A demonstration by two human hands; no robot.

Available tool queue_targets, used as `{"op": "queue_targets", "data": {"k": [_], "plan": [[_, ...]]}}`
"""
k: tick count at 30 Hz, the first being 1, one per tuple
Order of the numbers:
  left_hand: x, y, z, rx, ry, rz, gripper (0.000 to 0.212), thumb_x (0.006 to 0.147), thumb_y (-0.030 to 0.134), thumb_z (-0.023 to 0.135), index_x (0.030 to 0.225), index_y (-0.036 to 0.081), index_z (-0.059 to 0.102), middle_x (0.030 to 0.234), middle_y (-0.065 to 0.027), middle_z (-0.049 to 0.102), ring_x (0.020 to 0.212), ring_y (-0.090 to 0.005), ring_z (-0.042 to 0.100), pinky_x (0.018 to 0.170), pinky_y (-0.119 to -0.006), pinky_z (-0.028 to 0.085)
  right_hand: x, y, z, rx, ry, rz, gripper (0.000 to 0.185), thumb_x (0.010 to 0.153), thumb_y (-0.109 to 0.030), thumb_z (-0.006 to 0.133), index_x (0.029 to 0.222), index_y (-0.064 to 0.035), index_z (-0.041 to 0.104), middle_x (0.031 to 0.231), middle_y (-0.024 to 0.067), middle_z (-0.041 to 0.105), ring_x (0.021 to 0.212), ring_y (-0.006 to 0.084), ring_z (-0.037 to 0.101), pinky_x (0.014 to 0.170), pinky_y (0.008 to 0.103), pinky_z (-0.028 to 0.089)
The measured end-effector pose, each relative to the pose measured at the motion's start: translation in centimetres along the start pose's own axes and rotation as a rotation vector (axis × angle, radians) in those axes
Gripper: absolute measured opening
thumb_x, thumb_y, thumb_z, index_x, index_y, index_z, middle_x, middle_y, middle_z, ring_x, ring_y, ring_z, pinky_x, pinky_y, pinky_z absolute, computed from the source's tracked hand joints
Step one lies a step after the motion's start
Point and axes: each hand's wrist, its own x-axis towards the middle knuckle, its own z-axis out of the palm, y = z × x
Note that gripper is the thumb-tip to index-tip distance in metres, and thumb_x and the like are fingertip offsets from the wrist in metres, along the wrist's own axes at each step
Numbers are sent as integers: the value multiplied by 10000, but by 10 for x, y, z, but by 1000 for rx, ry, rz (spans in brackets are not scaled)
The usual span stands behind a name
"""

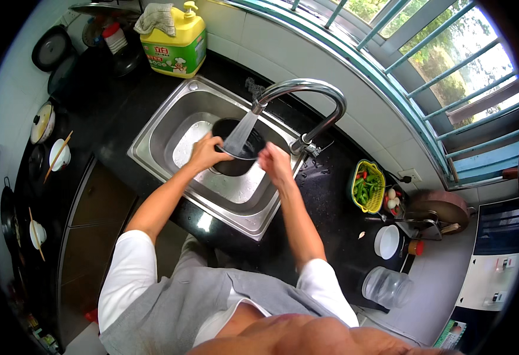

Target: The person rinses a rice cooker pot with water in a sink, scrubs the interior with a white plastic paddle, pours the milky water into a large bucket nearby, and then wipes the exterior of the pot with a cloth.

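A dark round pot [235,167] is held tilted over the stainless steel sink [175,104], its opening under the chrome faucet [340,103]. Water [242,131] sprays from the spout into the pot. My left hand [207,153] grips the pot's left rim, thumb at the edge. Beside the right rim is my right hand [275,163], blurred, its fingers curled; whether it touches the pot cannot be told. The pot's underside is partly hidden.
A yellow detergent jug [173,44] with a cloth stands behind the sink. On the right of the black counter [326,208] are a yellow basket [377,202] of peppers, a white bowl [386,242] and a clear jar [386,287]. Bowls with chopsticks [58,155] lie left.
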Motion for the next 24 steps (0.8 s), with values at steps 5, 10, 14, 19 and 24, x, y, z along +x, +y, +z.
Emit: {"op": "queue_targets", "data": {"k": [5,10,14,19,24], "plan": [[3,-1,-2,-2,46,124,373,466,301,746,683,81,537,832,-120,491,750,-299,540,637,-358,442,51,0,63,187,-71,59,358,842,-323,398,1010,-42,542,1004,90,547,836,207,537,723,335,413],[-9,-27,-4,-2,115,228,382,471,330,741,689,83,546,890,-117,497,806,-299,531,676,-374,427,-3,0,10,-773,291,-613,225,798,-122,450,924,8,584,959,98,580,903,185,531,794,285,400],[-7,-18,-20,-61,-24,46,420,486,406,715,715,84,573,971,-157,509,852,-302,533,713,-362,423,-2,-51,-107,-736,758,-662,312,814,-209,458,1002,40,465,894,111,508,780,191,488,734,320,396],[-19,-29,2,-867,-413,-567,658,571,548,666,928,8,554,1031,-181,506,890,-295,516,704,-398,450,21,-79,-118,-409,399,-131,653,757,-627,364,1134,-99,436,1094,8,462,924,154,442,800,406,320],[-63,-13,24,-1652,-590,-939,1022,583,618,610,1309,82,131,1276,-299,163,1133,-460,282,919,-505,298,-3,-78,-96,-576,408,-40,811,739,-656,338,1296,-76,236,1337,112,230,1219,266,228,942,510,144]]}}
